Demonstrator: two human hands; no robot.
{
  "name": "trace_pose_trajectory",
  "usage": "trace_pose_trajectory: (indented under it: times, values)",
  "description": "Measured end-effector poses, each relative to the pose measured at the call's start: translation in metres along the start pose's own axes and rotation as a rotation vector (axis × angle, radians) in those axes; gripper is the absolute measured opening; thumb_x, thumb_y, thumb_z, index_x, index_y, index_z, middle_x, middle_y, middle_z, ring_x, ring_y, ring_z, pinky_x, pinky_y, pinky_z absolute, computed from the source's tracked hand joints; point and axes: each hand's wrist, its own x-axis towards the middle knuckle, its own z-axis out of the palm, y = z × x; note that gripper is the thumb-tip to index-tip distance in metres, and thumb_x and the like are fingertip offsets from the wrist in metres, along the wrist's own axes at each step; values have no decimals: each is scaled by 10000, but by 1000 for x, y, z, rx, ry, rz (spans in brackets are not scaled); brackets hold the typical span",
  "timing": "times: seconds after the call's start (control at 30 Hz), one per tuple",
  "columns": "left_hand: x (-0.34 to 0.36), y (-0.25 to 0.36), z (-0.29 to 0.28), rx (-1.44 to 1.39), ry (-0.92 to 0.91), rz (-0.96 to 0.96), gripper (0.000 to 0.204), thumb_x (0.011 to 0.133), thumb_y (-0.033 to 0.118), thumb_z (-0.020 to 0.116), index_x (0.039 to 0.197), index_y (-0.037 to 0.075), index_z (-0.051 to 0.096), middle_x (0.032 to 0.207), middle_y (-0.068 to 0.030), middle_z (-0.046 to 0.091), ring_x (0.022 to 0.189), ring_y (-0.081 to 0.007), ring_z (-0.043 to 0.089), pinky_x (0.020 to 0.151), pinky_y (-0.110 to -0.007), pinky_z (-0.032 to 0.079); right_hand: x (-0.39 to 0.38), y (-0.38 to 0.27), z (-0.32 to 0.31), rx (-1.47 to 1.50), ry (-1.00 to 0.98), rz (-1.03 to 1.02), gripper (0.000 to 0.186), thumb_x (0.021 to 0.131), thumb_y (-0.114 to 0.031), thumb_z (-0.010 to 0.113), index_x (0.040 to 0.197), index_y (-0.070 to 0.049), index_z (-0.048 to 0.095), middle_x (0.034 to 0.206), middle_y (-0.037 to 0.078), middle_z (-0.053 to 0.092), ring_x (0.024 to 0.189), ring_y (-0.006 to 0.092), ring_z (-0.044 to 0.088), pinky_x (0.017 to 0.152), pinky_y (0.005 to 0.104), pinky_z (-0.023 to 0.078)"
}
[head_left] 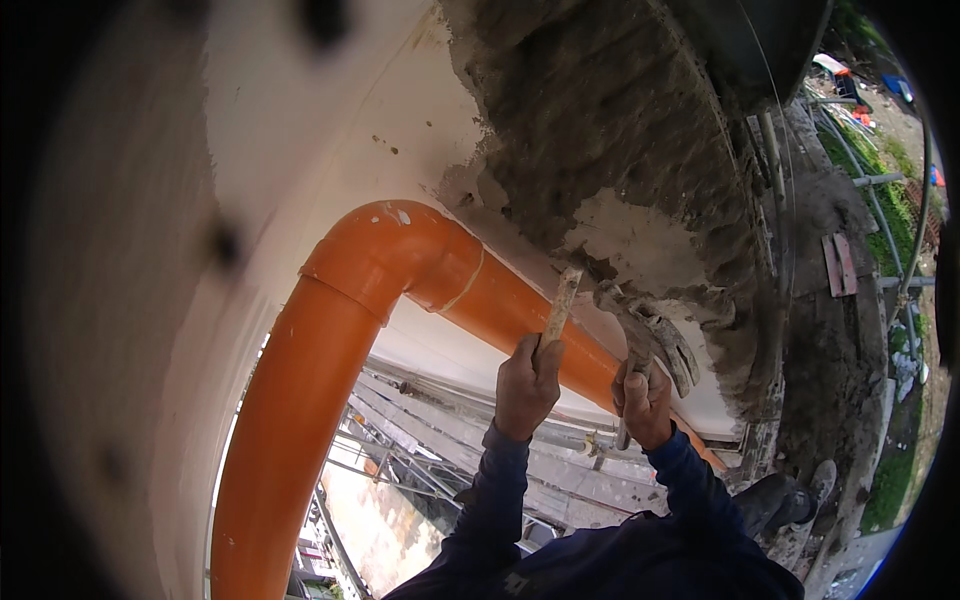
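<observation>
My left hand (528, 388) is closed around a short, pale wooden stick (563, 300). The stick points up and away, its far end close to the lower edge of the wet grey mortar (590, 110) on the wall. Further right, my right hand (645, 402) grips a mortar-caked trowel (677, 358) by its handle; its exact shape is hard to make out. Just beyond both hands, a ragged patch of mortar (625, 300) borders bare pale wall. A thick orange pipe (385, 255) with an elbow bend runs behind my hands, and part of it is hidden by them.
Scaffold planks (590, 490) lie below, with metal tubes (400, 470) beneath. A dirt-covered board walkway (830, 330) runs along the right, carrying two pinkish strips (838, 265). My shoe (822, 482) shows at lower right. Grass and scattered items lie beyond the railing.
</observation>
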Motion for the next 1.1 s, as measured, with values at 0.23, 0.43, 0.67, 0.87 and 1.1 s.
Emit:
trace_pose_trajectory:
  times: [0.23, 0.43, 0.67, 0.87, 1.1]
  values:
    - [3, 16, 11, -89, -42, 162, 203, 945, 186, 622, 999, -6, 580, 644, -150, 572, 532, -292, 584, 509, -367, 457, -6, 5, -33, -317, 70, -137, 500, 955, -580, 508, 934, -81, 479, 633, -9, 436, 497, 59, 395, 432, 231, 322]
    - [19, 33, 16, -85, -31, 280, 187, 946, 139, 608, 1055, -7, 561, 674, -161, 597, 563, -304, 622, 511, -390, 471, 17, -80, -13, -250, 71, -378, 572, 944, -627, 477, 990, -57, 483, 628, 26, 471, 497, 87, 433, 436, 245, 352]
    - [22, 51, 26, -60, -38, 445, 191, 954, 165, 588, 987, -21, 564, 635, -144, 552, 526, -260, 547, 493, -362, 431, -33, -27, -56, -192, 232, -80, 567, 949, -621, 473, 1040, -61, 483, 642, 11, 442, 525, 74, 400, 467, 226, 332]
    - [42, 72, 24, 20, -20, 409, 200, 949, 173, 609, 874, 6, 528, 609, -177, 560, 526, -371, 578, 485, -420, 441, -27, -96, -59, -344, 185, -297, 643, 917, -673, 476, 1052, -44, 480, 688, 26, 466, 520, 88, 428, 453, 248, 359]
    - [33, 104, 17, 155, 39, 299, 248, 967, 238, 579, 873, 12, 537, 591, -198, 584, 547, -404, 607, 495, -466, 459, 5, -164, -36, 65, 19, -1038, 703, 888, -715, 463, 1084, -40, 456, 692, 48, 484, 496, 124, 458, 432, 281, 421]
